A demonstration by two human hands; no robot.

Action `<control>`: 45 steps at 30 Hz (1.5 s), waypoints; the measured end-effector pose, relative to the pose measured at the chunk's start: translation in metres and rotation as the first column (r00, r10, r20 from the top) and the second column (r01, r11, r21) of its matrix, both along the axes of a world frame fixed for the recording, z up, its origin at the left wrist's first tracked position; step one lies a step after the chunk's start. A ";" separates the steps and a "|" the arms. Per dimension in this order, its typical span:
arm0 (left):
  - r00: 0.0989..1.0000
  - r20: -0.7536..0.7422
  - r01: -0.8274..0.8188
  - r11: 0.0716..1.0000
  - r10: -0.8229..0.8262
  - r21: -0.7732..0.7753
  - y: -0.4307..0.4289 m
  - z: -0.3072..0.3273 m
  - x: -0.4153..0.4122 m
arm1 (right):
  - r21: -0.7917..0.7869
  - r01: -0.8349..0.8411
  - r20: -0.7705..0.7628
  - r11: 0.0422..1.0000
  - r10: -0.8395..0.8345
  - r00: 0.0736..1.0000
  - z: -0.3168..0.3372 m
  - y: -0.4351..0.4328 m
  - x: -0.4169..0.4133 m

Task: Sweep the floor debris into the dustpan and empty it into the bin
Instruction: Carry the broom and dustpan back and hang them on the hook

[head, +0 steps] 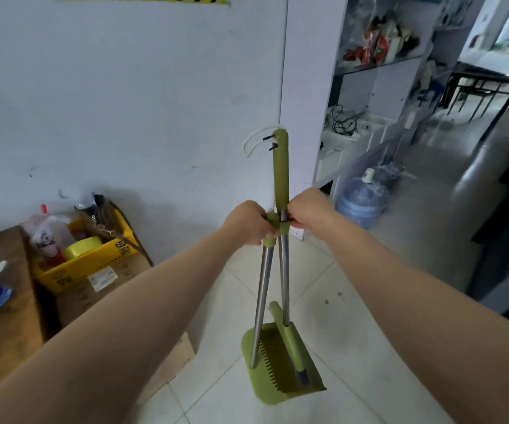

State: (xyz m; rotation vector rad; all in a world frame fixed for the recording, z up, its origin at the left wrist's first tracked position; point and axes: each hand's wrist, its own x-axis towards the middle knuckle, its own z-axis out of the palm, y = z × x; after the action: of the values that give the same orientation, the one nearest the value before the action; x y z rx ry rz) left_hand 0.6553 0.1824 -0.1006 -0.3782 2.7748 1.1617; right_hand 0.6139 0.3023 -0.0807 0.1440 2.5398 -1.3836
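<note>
Both hands closed at a green clip: left hand (248, 223) on the dustpan (280, 365) pole, right hand (306, 209) on the broom (280, 169) handle (upright, poles running down), dustpan on the floor (354, 347) directly below.

The white tiled floor (354, 347) carries most of it — a green dustpan (270, 384) stands on the tiles with a broom (293, 347) set in it. Cardboard boxes (118, 289) sit at the wall, a yellow crate (94, 264) on top. A blue water jug (361, 200) rests beside the white shelving (366, 87).
</note>
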 end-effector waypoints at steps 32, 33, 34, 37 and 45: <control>0.920 -0.077 -0.376 0.921 0.384 0.103 -0.072 0.073 -0.456 | 0.100 -0.411 -0.190 0.906 0.423 0.886 0.076 -0.097 -0.495; 0.922 -0.083 -0.369 0.923 0.379 0.107 -0.077 0.075 -0.468 | 0.080 -0.400 -0.219 0.913 0.408 0.886 0.079 -0.103 -0.508; 0.924 -0.085 -0.363 0.925 0.373 0.113 -0.082 0.077 -0.480 | 0.071 -0.394 -0.237 0.916 0.399 0.886 0.083 -0.107 -0.519; 0.927 -0.083 -0.353 0.927 0.364 0.127 -0.095 0.084 -0.513 | 0.048 -0.406 -0.263 0.913 0.404 0.876 0.094 -0.120 -0.550; 0.919 -0.085 -0.366 0.912 0.386 0.186 -0.123 0.093 -0.585 | 0.036 -0.427 -0.288 0.904 0.418 0.861 0.107 -0.147 -0.621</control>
State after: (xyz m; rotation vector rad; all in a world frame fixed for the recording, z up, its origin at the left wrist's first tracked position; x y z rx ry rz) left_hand 0.0706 0.0594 -0.0078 -0.8850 2.7504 1.5332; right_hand -0.0074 0.1552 0.0261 -0.6346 2.5533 -1.3344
